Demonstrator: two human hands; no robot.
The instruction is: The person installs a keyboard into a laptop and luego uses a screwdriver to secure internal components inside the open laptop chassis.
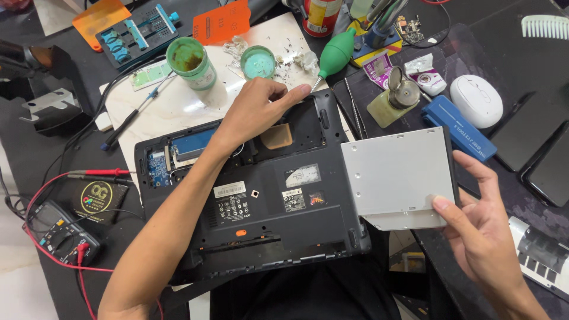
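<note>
A black laptop [267, 207] lies upside down in front of me, its bottom cover partly open and blue circuit boards showing at its left. My left hand [255, 109] rests on the laptop's far edge, fingers curled over the rim. A flat silver optical drive [397, 175] sticks out from the laptop's right side. My right hand [480, 228] grips this drive at its right edge, thumb on top.
A white board [172, 109] behind the laptop carries two green-rimmed jars [191, 62] and a screwdriver [131, 118]. A multimeter [59, 237] with red leads lies at left. A green air blower [335, 54], white mouse [476, 99], blue case [459, 127] and brass tin [400, 95] crowd the right.
</note>
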